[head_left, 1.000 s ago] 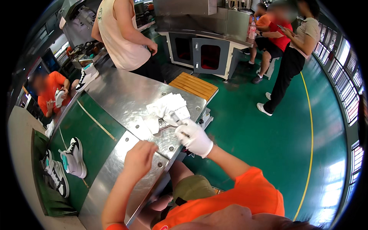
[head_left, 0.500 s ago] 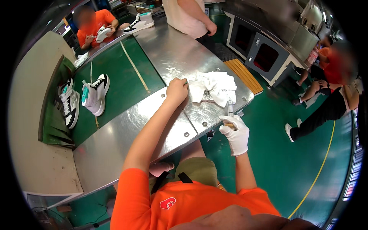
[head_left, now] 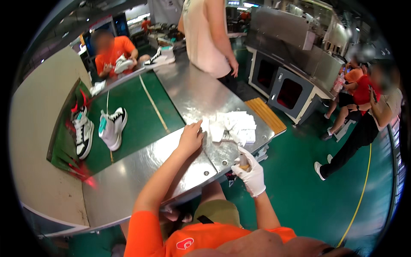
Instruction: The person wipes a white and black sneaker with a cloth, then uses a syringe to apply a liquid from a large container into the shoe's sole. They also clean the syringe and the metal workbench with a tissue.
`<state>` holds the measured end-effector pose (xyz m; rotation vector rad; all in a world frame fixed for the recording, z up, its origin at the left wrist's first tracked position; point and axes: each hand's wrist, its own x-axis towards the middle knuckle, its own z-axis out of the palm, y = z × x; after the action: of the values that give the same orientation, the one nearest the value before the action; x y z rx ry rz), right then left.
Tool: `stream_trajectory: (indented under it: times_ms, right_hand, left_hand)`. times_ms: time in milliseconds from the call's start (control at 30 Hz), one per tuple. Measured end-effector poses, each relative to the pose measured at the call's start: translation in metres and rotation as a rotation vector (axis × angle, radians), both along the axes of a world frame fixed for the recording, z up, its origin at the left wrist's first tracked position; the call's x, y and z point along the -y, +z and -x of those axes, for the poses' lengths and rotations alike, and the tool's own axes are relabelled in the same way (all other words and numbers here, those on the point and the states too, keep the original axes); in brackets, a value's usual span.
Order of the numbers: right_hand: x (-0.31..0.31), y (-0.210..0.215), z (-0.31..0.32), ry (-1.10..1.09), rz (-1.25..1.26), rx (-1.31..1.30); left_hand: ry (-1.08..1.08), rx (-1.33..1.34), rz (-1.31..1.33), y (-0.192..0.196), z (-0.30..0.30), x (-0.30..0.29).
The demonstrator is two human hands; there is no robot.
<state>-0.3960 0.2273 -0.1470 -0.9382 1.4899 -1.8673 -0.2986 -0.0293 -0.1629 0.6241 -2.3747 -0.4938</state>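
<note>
The gloved right hand (head_left: 251,173), closed on a small tool (head_left: 242,162) at the table (head_left: 128,180) edge, could drop it floorward, while the bare left hand (head_left: 190,138), fingers flat beside the paper pile (head_left: 231,126), could scatter sheets.

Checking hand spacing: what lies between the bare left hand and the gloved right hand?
In the head view, only bare metal table separates left hand from right hand.

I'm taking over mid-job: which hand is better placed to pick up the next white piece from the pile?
Probably the left. The bare left hand already rests on the metal table beside the pile of white pieces. The gloved right hand is off the table edge, holding a small object.
</note>
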Motion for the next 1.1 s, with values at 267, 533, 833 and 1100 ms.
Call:
stream_trajectory:
  times_ms: [267, 533, 833, 1100]
  right_hand:
    - [0.057, 0.012, -0.021, 0.242, 0.079, 0.376]
    - [0.081, -0.015, -0.047, 0.213, 0.054, 0.552]
    - [0.108, -0.012, -0.041, 0.239, 0.183, 0.940]
    - [0.111, -0.001, -0.048, 0.285, 0.020, 0.914]
  left_hand:
    - [-0.011, -0.061, -0.194, -0.004, -0.021, 0.012]
    - [-0.290, -0.074, -0.052, -0.001, -0.092, 0.022]
    - [-0.406, -0.085, 0.082, -0.001, -0.092, 0.008]
    - [-0.387, 0.050, 0.114, -0.001, -0.111, 0.005]
